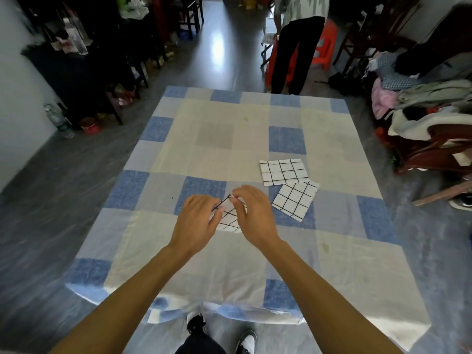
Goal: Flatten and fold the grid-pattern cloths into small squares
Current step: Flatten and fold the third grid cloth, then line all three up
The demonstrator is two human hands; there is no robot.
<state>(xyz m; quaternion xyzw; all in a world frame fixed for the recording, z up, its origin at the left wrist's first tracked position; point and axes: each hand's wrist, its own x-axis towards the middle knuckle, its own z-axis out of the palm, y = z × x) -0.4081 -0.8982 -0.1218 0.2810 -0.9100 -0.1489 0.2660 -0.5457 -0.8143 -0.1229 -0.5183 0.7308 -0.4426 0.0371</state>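
You kneel or stand over a soft blue-and-cream patchwork sheet [217,139] spread on a grey plank floor [51,187]. Between your hands is a small white grid cloth [229,219]. Your left hand [196,221] and right hand [255,218] both pinch its raised edge. Right of your right hand lie a near folded square [295,199] and a far folded square [283,172].

Folded cloths [283,172] near right hand [256,217]

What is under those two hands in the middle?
A small grid-pattern cloth, pinched at its top edge by the left hand and right hand, with the checked sheet beneath. The hands cover much of it, so its fold is unclear.
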